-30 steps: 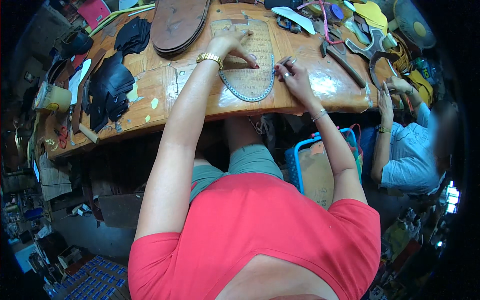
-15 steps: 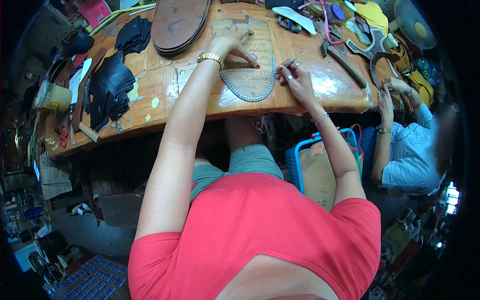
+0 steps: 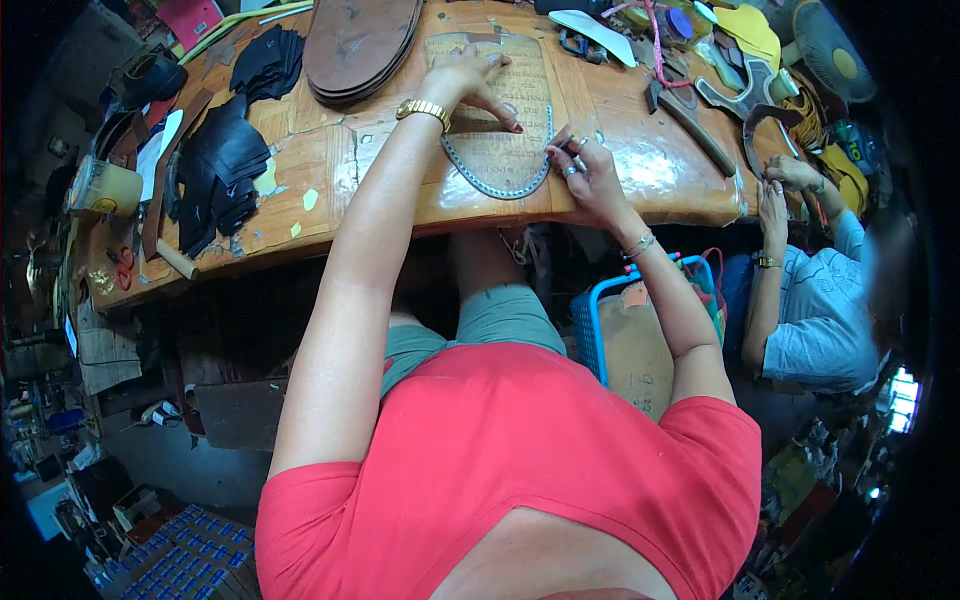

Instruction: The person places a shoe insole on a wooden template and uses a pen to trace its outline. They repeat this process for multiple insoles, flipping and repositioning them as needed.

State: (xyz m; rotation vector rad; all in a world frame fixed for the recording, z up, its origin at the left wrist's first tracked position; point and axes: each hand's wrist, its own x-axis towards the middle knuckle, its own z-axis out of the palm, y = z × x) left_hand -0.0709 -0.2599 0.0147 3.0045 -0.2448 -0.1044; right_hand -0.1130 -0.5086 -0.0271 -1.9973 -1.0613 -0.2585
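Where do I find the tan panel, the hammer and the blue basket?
Tan panel (image 3: pixel 495 158): head view, rounded lower part.
Hammer (image 3: pixel 698 133): head view, handle.
Blue basket (image 3: pixel 588 325): head view, left side.

This is a workshop: a scuffed wooden bench (image 3: pixel 325 165) carries a stack of brown ovals (image 3: pixel 360 45) at the far side, black cut pieces (image 3: pixel 222 160) and a tub (image 3: pixel 107 190) left, a hammer (image 3: pixel 697 133) right; a co-worker (image 3: pixel 815 310) is at its right end.

One trimmed panel (image 3: pixel 512 172), one basket (image 3: pixel 590 342)
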